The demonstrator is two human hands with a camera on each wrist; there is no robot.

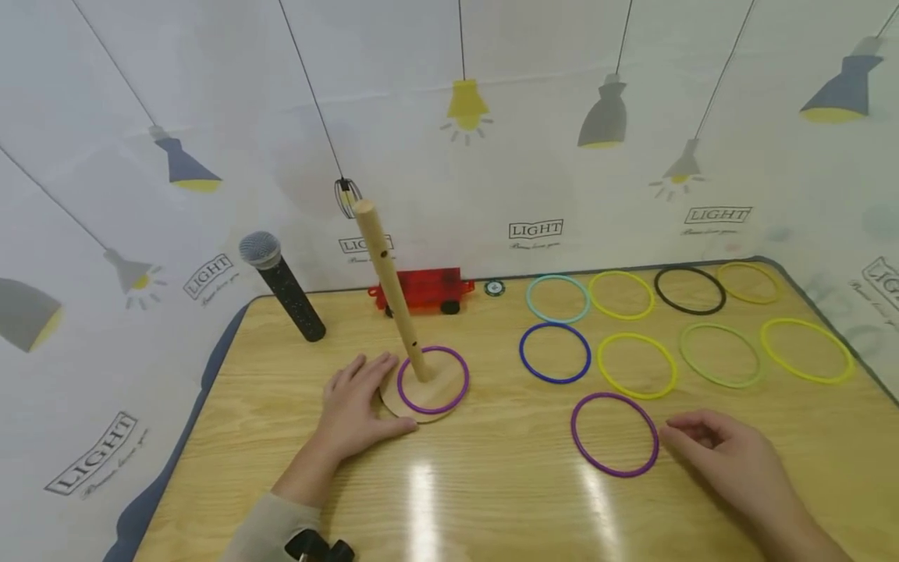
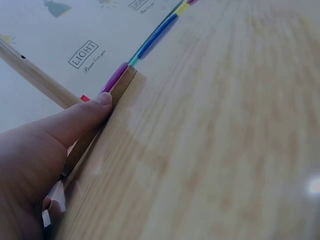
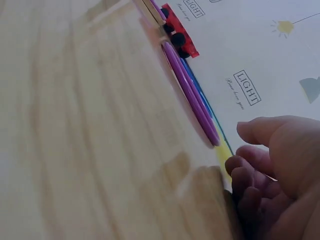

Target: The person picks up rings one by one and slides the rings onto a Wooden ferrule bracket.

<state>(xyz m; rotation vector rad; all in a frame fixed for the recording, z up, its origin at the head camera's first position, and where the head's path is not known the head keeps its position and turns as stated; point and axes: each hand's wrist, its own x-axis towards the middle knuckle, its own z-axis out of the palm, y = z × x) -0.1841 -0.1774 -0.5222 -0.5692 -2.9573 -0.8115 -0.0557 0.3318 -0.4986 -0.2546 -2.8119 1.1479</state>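
A wooden peg stand has a tall dowel rising from a round base, and a purple ring lies on that base around the dowel. My left hand holds the base's left side between fingers and thumb; in the left wrist view the thumb presses against its edge. Another purple ring lies flat on the table. Just right of that ring is my right hand, fingers loosely bent. In the right wrist view its thumb and index finger are apart, with nothing between them.
Behind the loose purple ring lie rows of rings, including a blue ring, a black ring and several yellow and green ones. A microphone stands back left. A red toy wagon and a round chip sit along the back edge.
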